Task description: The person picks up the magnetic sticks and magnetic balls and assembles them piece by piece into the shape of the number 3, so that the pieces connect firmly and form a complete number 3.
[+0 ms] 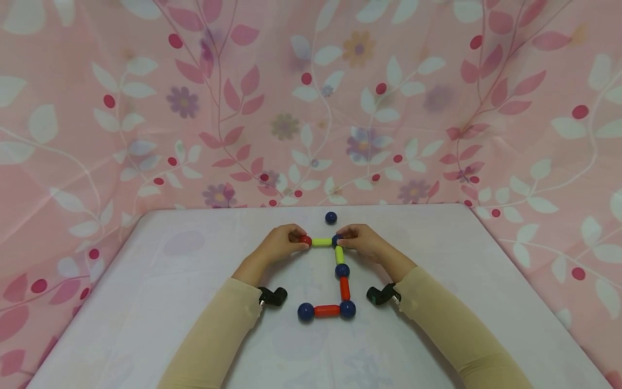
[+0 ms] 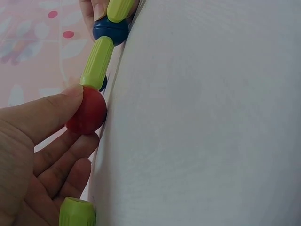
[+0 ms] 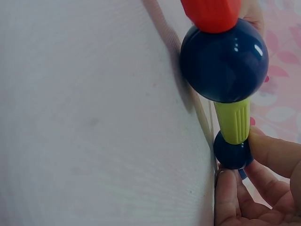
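My left hand pinches a red ball between thumb and fingers. A lime rod joins it to a blue corner ball, which my right hand grips. From that corner a second lime rod runs toward me to a blue ball. A red rod, a blue ball, another red rod and an end ball continue the chain. In the left wrist view, another lime rod shows by the left palm; its hold is unclear.
A separate blue ball lies beyond the chain, near the far edge of the white-covered table. Pink floral cloth hangs behind. Black wrist cameras sit inside both forearms, beside the chain.
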The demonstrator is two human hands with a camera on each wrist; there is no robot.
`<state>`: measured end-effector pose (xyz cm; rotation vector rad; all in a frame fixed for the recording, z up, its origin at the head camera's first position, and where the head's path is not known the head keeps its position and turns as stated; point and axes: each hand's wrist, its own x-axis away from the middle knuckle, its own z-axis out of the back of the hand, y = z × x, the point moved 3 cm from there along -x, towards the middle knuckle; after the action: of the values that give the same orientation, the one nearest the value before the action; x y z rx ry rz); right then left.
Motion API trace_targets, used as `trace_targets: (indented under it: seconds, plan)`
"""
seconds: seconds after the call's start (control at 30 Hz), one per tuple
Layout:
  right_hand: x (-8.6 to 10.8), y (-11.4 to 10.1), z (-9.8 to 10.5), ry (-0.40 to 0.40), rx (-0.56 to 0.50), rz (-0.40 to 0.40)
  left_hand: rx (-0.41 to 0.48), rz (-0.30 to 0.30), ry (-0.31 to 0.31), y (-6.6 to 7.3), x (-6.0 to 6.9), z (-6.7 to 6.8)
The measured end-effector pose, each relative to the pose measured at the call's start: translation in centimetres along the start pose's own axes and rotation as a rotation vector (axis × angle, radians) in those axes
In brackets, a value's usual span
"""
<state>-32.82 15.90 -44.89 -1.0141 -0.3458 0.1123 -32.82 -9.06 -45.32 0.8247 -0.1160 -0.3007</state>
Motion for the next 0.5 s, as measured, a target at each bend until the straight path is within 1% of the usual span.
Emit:
trace_targets:
  seconds: [0.17, 0.5]
  plan:
    - [-0.21, -0.08, -0.03, 0.001, 0.027, 0.001, 0.001, -0.003, 0.01, -0.07, 0.04, 0.1]
    - [-0.46, -0.22, -0.08, 0.002, 0.014, 0.001, 0.003, 0.019, 0.022, -0.06, 0.2, 0.08]
